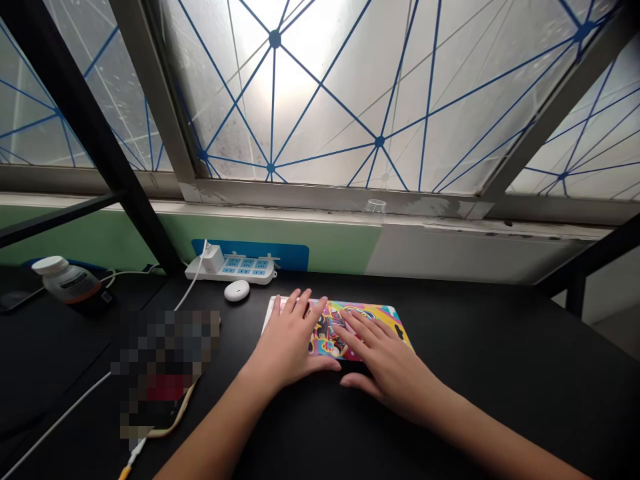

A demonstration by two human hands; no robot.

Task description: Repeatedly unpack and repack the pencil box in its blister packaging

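Note:
A flat, brightly coloured board with cartoon print lies on the black table. My left hand rests flat on its left half, fingers stretched out and spread. Over the board's right half lies my right hand, also flat, fingers extended toward the board's middle. Neither hand grips anything.
Behind the board are a small white oval case and a white power strip with a plugged charger and cable. A white-capped bottle lies at far left. A blurred patch covers something left of my hands. Windows stand behind.

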